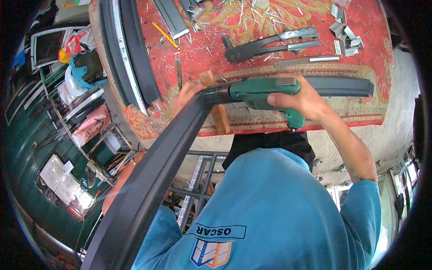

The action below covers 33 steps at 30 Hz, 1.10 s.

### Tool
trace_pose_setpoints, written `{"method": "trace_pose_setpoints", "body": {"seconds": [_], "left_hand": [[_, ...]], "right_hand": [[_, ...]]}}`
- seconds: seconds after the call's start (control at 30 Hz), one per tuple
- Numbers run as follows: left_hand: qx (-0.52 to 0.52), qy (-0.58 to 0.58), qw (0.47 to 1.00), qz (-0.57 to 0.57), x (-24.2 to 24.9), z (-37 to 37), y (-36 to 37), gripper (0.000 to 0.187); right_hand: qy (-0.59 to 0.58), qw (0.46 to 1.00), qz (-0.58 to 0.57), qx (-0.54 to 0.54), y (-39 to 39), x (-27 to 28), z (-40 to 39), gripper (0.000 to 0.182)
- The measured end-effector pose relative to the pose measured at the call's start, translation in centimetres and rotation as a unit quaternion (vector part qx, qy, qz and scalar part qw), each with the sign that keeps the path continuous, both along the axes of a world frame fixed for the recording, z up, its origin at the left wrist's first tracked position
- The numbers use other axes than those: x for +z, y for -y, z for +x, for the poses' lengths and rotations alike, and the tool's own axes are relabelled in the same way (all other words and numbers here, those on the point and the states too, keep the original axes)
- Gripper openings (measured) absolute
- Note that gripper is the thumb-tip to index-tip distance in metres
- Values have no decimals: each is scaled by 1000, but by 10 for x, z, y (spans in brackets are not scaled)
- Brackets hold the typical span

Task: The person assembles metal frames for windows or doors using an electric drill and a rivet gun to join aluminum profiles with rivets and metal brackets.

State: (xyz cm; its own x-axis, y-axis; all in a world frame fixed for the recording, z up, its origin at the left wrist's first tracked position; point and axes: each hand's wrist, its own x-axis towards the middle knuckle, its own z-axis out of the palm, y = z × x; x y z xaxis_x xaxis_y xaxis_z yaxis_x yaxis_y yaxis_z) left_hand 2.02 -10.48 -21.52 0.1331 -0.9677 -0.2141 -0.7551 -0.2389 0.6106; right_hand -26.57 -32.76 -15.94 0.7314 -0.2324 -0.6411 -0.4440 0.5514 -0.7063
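My right hand [309, 100] is wrapped round a green power drill [258, 92] lying level, its chuck pointing left. The chuck end meets the corner of a dark metal frame. One long profile [155, 175] of that frame runs from the corner down past my left side; another profile [344, 86] extends right, behind the drill. My left hand [186, 94] grips the frame near the corner, its fingers bent and partly hidden behind the long profile. A wooden block [220, 119] lies beneath the corner. The drill's tip is hidden.
The table has a red patterned carpet [198, 54] strewn with rivets. On it lie a long-handled riveter [270, 44], a flat tool with a metal handle [306, 61], a yellow pencil [165, 36], several metal brackets [346, 38] and dark profiles [130, 54]. A cluttered rack [76, 117] stands left.
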Motion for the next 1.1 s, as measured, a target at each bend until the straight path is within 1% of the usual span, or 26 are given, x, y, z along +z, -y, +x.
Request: {"method": "trace_pose_setpoints", "body": {"seconds": [0.07, 0.2, 0.27, 0.37, 0.5, 0.6, 0.67, 0.7, 0.8, 0.87, 0.93, 1.0, 1.07, 1.1], "left_hand": [[-32, 40, 999, -2, 7, -2, 5, 37], [-22, 48, 999, -1, 7, -3, 4, 37], [-3, 2, 1000, 3, 2, 0, 1, 37], [-2, 5, 1000, 12, 3, -1, 1, 37], [-10, 14, 1000, 17, 2, -2, 1, 38], [13, 0, 1000, 8, -1, -2, -1, 38], [-7, 27, 998, 55, -1, -1, -1, 38], [-7, 26, 998, 55, -1, -1, -1, 38], [11, -3, 1000, 25, -1, 0, -2, 38], [-11, -16, 1000, -8, -3, 2, -2, 38], [-16, -5, 1000, -2, -4, 2, -1, 39], [-20, 4, 1000, 4, 0, -1, 1, 39], [11, 3, 1000, 9, 9, -6, 4, 40], [12, 4, 1000, 9, 6, -5, 2, 40]], "right_hand": [[15, 1000, 7, -18, 0, -1, -1, 36], [-16, 1000, 14, 4, 0, 0, 0, 34], [-22, 1000, 14, 4, 1, 1, 1, 34], [-26, 999, 22, 11, 3, 2, 2, 34], [-19, 999, 8, 31, 5, 2, 2, 39], [-16, 999, 2, 49, 9, 5, 3, 42], [-16, 998, 6, 62, 10, 6, 3, 43], [-7, 998, 6, 60, 10, 4, 3, 43], [4, 997, 15, 70, 13, 2, 3, 44], [7, 996, 25, 81, 13, 0, 3, 44], [28, 997, -8, 68, 9, -5, 3, 52], [18, 997, -6, 78, 12, -1, 3, 52], [9, 996, -5, 89, 12, 0, 3, 53], [18, 995, -12, 92, 12, -1, 3, 53]]}}
